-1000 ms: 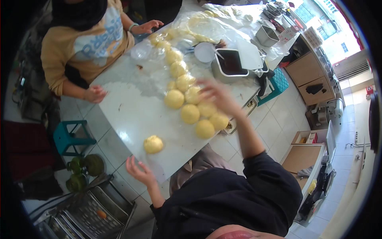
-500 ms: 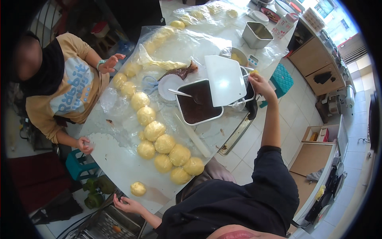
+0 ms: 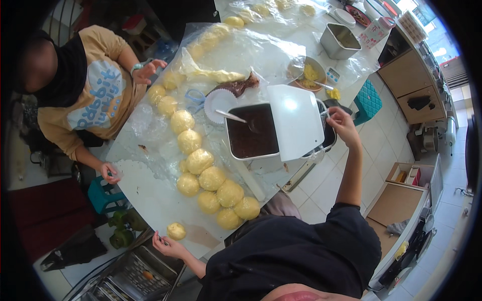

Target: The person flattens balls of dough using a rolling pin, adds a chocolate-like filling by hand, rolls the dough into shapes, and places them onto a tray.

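My right hand (image 3: pixel 342 126) pinches a thin white handle at the right edge of a white panel-like lid (image 3: pixel 296 123). The lid stands over the right part of a white rectangular container (image 3: pixel 256 158) of dark brown filling (image 3: pixel 251 135), where a spoon (image 3: pixel 231 116) rests. Dark contents also show beyond the lid, partly hidden by it and my hand. At the lower left, my left hand (image 3: pixel 168 247) is open, fingers loosely bent, beside a single yellow dough ball (image 3: pixel 176 231). Several yellow dough balls (image 3: pixel 200 161) lie in a row under clear plastic film.
Opposite me at the left, a person in a tan top has both hands by the table edge. Around the container lie a white paper cup (image 3: pixel 221 104), blue-handled scissors (image 3: pixel 195 98), a brown-filled piping bag (image 3: pixel 241 86), a yellow-filled bowl (image 3: pixel 311 75) and a metal container (image 3: pixel 340 41).
My right hand has moved lower and slightly right at the lid's edge, and the lid has tilted. The yellow-filled bowl behind it shows more. My left hand stays by the dough ball.
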Demonstrator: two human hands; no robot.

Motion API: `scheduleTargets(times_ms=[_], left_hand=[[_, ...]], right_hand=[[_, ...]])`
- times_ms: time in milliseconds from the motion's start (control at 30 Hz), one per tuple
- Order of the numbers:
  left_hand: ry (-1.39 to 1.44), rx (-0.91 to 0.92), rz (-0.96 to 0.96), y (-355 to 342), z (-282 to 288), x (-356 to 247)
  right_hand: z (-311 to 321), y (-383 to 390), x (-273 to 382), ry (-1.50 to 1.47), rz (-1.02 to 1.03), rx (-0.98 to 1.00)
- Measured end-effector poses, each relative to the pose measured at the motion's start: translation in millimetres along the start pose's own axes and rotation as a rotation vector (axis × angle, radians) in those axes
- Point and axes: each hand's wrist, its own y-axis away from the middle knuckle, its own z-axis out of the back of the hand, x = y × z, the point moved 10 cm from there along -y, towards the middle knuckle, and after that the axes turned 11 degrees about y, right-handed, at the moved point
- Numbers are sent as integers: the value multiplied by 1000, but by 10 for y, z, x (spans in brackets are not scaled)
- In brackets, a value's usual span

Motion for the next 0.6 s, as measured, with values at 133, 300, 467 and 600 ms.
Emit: scheduleTargets(times_ms=[133,300,467,600], left_hand=[[25,-68,-126,52,171,-170],[94,-74,-102,-9,100,-145],[105,-149,-48,-14,448,203],[121,-170,14,38,783,736]], right_hand=[[-4,451,1106,-55,96,-373],[-2146,1337,1286,96,157,658],[-2388,1334,1166,378,175,434],[-1965,1439,1269,601,238,398]])
